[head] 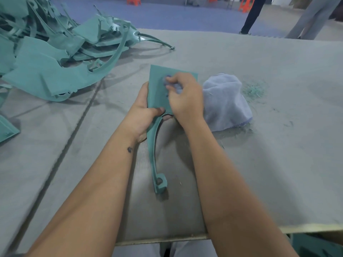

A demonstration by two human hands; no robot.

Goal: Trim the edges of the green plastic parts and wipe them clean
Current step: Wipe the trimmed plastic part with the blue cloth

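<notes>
A green plastic part [157, 86], a flat panel with a long curved arm ending in a small clip, is held over the grey table [278, 164]. My left hand [143, 114] grips its left edge, thumb on the front face near the arm's root. My right hand [185, 95] holds a bunched pale blue cloth [224, 102] and presses it against the panel's face. Most of the cloth trails off to the right of that hand onto the table.
A big heap of green plastic parts [55, 52] fills the table's far left. Another green piece [7, 130] lies at the left edge. Green trimmings [254, 89] are scattered beyond the cloth. People's legs [252, 15] and orange stools [246, 3] stand past the table.
</notes>
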